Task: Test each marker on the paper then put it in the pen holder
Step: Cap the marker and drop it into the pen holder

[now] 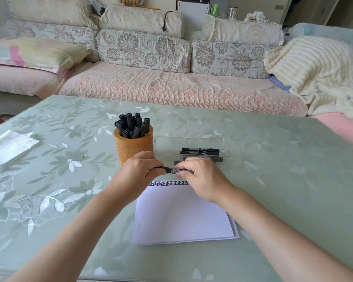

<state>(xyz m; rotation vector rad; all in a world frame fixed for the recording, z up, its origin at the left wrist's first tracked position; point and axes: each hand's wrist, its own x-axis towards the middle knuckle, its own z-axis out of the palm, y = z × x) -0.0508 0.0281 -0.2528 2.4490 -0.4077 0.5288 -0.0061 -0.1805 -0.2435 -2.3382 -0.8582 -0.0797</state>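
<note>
Partly, right hand (200, 178) hides marker (172, 170)

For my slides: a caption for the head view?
Left hand and right hand grip one black marker above the paper, near the pen holder.

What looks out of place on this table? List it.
Nothing spilled or broken. The paper is a stack slightly askew: a lower sheet peeks out along its near right edge. Grey markers seem to lie outside the clear tray.
</note>
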